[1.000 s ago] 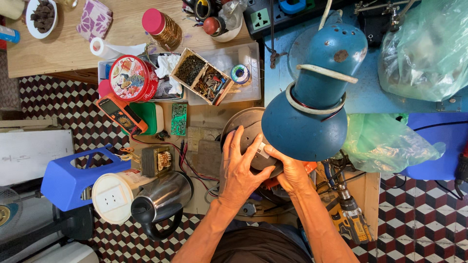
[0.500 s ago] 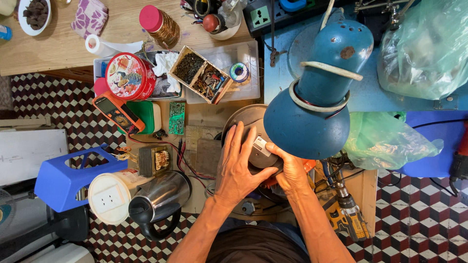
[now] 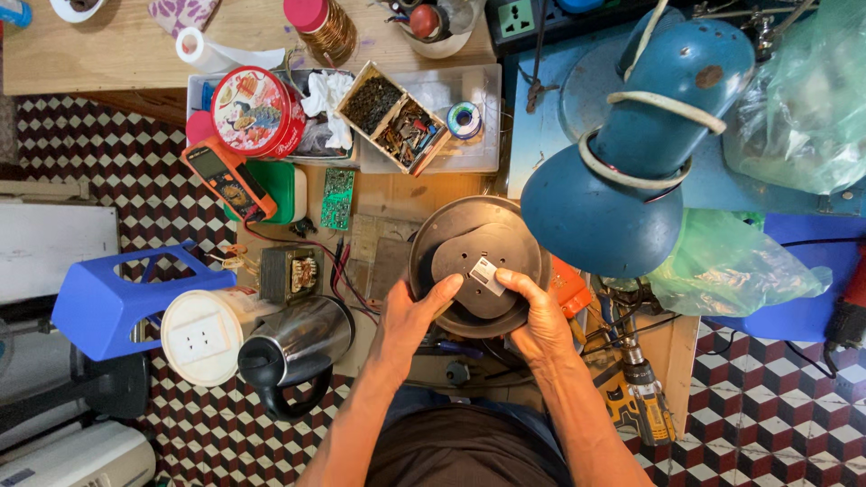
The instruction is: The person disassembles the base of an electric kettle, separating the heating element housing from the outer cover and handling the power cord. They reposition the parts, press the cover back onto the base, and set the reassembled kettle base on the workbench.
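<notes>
Head view — both hands (image 3: 478, 316) grip round base (image 3: 478, 264), underside facing up.

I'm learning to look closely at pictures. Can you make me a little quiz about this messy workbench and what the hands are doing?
1. True or false: both hands touch the round black base.
2. What lies nearest the left hand? A) steel kettle B) red tin C) yellow drill
3. What colour is the big lamp over the bench?

Key
1. True: the left hand and right hand grip the round black base at its lower edge.
2. A: the steel kettle lies just beside it; the red tin and yellow drill are farther off.
3. Blue: the lamp.
</notes>
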A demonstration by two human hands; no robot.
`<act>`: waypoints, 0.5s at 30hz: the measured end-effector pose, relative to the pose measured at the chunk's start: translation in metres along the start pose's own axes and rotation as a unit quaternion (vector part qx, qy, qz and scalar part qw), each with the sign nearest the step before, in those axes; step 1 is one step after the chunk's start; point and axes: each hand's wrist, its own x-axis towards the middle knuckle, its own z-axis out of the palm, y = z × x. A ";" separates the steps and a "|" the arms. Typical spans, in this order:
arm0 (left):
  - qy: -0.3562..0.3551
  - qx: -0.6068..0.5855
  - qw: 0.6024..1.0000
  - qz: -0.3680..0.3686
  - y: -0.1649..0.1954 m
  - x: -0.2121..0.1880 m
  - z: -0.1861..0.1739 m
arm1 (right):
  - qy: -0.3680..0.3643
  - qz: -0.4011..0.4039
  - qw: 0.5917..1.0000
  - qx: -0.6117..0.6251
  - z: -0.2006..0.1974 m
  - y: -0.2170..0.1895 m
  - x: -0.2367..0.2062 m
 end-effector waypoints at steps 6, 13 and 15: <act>-0.069 -0.080 0.988 -0.112 -0.003 0.006 -0.014 | -0.003 0.003 0.999 -0.034 0.003 0.006 -0.002; -0.056 -0.127 0.985 -0.107 -0.007 -0.002 -0.026 | -0.011 -0.013 0.998 -0.055 0.026 0.015 -0.015; -0.052 -0.136 0.984 -0.107 -0.005 -0.006 -0.032 | -0.018 -0.018 0.998 -0.064 0.035 0.018 -0.022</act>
